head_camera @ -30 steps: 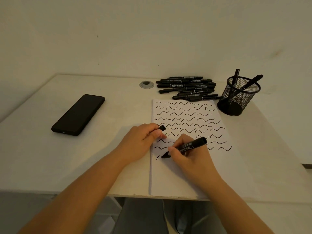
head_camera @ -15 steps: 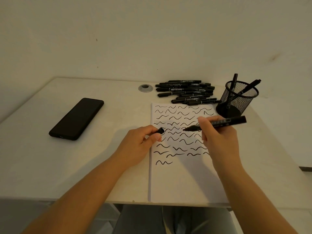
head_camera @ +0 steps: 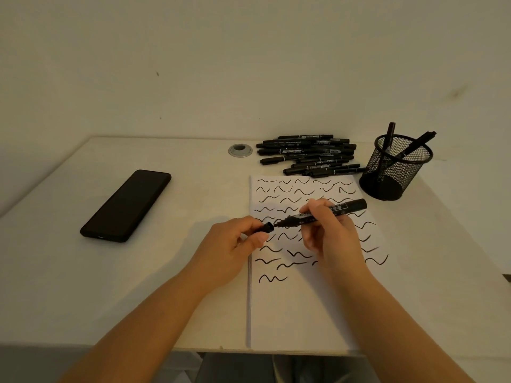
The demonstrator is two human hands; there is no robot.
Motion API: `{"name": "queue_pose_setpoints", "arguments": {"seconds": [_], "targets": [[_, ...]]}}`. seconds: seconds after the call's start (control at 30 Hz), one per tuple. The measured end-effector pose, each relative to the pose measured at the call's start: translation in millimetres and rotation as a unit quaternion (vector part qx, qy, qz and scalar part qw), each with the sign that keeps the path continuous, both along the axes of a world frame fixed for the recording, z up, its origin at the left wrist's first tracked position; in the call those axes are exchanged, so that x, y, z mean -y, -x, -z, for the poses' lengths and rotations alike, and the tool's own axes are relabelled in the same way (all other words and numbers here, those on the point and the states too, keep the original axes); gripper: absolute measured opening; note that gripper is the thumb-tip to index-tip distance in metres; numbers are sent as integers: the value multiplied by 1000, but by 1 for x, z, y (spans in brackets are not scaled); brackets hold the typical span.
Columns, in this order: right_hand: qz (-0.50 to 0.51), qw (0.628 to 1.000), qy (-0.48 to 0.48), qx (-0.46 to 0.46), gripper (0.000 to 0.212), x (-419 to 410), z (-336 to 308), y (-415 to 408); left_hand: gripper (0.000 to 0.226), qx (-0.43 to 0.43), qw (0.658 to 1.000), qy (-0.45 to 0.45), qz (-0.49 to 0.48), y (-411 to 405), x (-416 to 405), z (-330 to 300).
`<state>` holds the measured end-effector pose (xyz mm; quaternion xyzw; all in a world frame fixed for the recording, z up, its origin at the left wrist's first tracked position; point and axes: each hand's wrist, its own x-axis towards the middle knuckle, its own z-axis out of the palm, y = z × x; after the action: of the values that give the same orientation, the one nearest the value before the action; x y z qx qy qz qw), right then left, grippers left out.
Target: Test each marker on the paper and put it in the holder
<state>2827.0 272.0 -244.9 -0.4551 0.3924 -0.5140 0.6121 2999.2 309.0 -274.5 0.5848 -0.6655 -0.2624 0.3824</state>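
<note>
Both hands are up over the paper (head_camera: 304,313), which lies on the surface (head_camera: 69,286) covered in black squiggles. The right hand (head_camera: 330,233) grips the marker (head_camera: 331,211), fingers (head_camera: 312,207) curled round its barrel, the bare tip pointing left and the back end angled up to the right. The left hand (head_camera: 231,248) pinches the cap (head_camera: 265,228) between thumb and forefinger, its open end facing the tip, the two very close but not yet joined. At the back, the pile of markers (head_camera: 307,154) lies just beyond the paper's top edge. Right of it stands the mesh holder (head_camera: 395,168), two markers leaning inside. A phone (head_camera: 125,205) lies well off to the left, with a round grommet (head_camera: 240,150) behind it.
</note>
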Motion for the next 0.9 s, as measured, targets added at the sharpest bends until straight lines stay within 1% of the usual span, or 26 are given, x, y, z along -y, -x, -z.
{"name": "queue_pose_setpoints", "arguments": {"seconds": [0.1,0.2,0.23,0.3,0.4,0.53,0.63,0.77,0.9], "targets": [[9,999,7,-36,26,-1,0,-1,16,4,1000,3,8,0,-1,-1],[-12,997,44,-65,22,-4,-1,-4,8,19,1000,13,5,1,-1,-2],[-25,996,58,-64,20,-6,0,-5,7,22,1000,21,7,1,-2,-2],[-49,995,74,-47,24,-9,2,-5,17,33,998,55,19,2,-3,-4],[-63,995,68,-28,27,-9,3,-5,28,61,992,106,42,6,-6,-9],[-40,997,60,-26,30,-7,7,-8,34,96,985,136,40,15,-7,-14],[-12,998,56,4,28,-8,10,-10,36,110,981,155,37,21,-9,-15],[-5,996,75,53,25,-11,13,-12,41,82,987,126,56,23,-11,-15],[-6,992,115,51,24,-12,13,-12,29,17,993,83,82,22,-11,-17]]}}
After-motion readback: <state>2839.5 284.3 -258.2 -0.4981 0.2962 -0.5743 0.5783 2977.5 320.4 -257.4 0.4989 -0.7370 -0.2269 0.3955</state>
